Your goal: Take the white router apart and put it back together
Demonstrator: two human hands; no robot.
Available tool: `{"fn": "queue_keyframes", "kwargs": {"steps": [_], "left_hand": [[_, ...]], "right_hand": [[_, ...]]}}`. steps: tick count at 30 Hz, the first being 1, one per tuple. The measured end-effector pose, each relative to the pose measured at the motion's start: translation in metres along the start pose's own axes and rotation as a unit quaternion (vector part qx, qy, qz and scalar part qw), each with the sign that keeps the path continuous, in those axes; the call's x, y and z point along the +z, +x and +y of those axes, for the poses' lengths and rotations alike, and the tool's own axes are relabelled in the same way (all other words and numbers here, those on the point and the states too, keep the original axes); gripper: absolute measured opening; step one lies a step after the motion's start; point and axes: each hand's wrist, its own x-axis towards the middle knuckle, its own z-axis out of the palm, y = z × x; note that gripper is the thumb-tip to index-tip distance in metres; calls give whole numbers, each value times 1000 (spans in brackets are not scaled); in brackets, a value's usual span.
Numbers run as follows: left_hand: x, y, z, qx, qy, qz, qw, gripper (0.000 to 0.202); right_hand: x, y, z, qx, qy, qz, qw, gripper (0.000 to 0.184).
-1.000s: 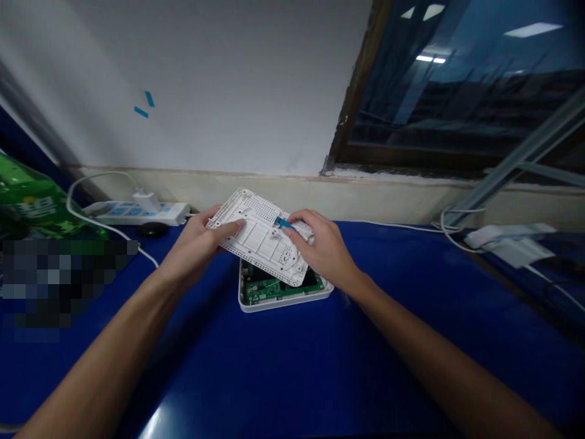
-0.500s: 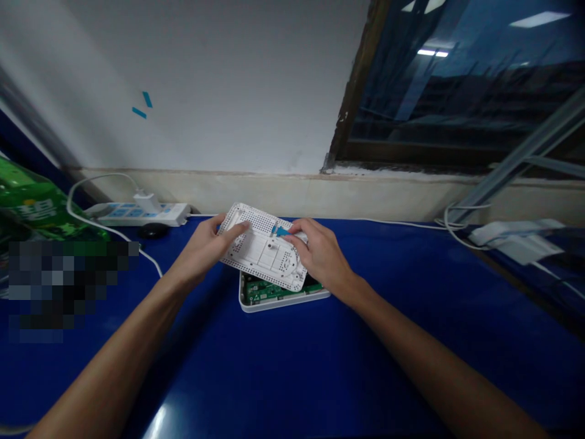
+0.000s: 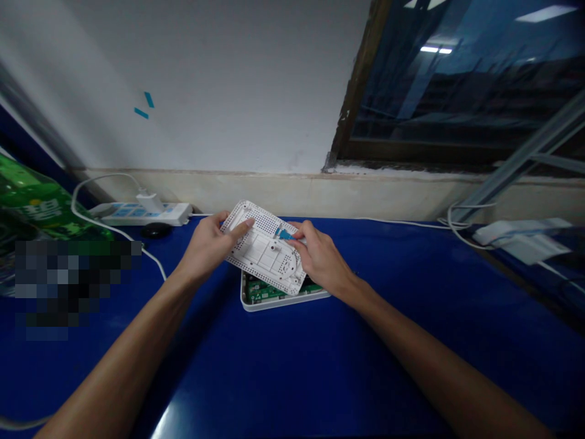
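A white perforated plastic cover point(image 3: 262, 249) is held tilted above an open white device base point(image 3: 274, 300) with a green circuit board point(image 3: 265, 289) inside, lying on the blue table point(image 3: 292, 366). My left hand point(image 3: 208, 247) grips the cover's left edge, thumb on top. At the cover's right side, my right hand point(image 3: 320, 259) has its fingertips pinched on a small blue connector point(image 3: 284, 233).
A white power strip point(image 3: 141, 213) with a plugged charger and white cable lies at the back left by the wall. A green bag point(image 3: 31, 210) sits far left. White cables and a white adapter point(image 3: 516, 241) lie at the right near the window.
The cover has been lowered and drawn slightly nearer the base. Both hands stay on it, and the right fingers remain at the blue connector.
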Motion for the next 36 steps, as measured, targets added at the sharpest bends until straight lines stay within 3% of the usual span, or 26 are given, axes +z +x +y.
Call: {"fn": "queue_keyframes", "kwargs": {"steps": [5, 9, 13, 22, 28, 36], "left_hand": [[-2, 3, -4, 8, 34, 15, 999, 49], [0, 2, -4, 18, 5, 8, 1000, 44], [3, -2, 2, 6, -33, 2, 999, 45], [14, -4, -1, -5, -83, 2, 997, 38], [16, -3, -4, -5, -80, 6, 997, 38], [9, 0, -4, -3, -40, 9, 999, 45]], "right_hand": [[0, -3, 0, 1, 23, 14, 1000, 4], [-6, -6, 3, 3, 38, 72, 997, 14], [-6, -7, 3, -36, 40, 114, 992, 21], [2, 0, 4, -9, 72, 188, 979, 4], [3, 1, 8, -22, 55, 160, 985, 4], [-1, -2, 10, 18, 91, 81, 992, 8]]}}
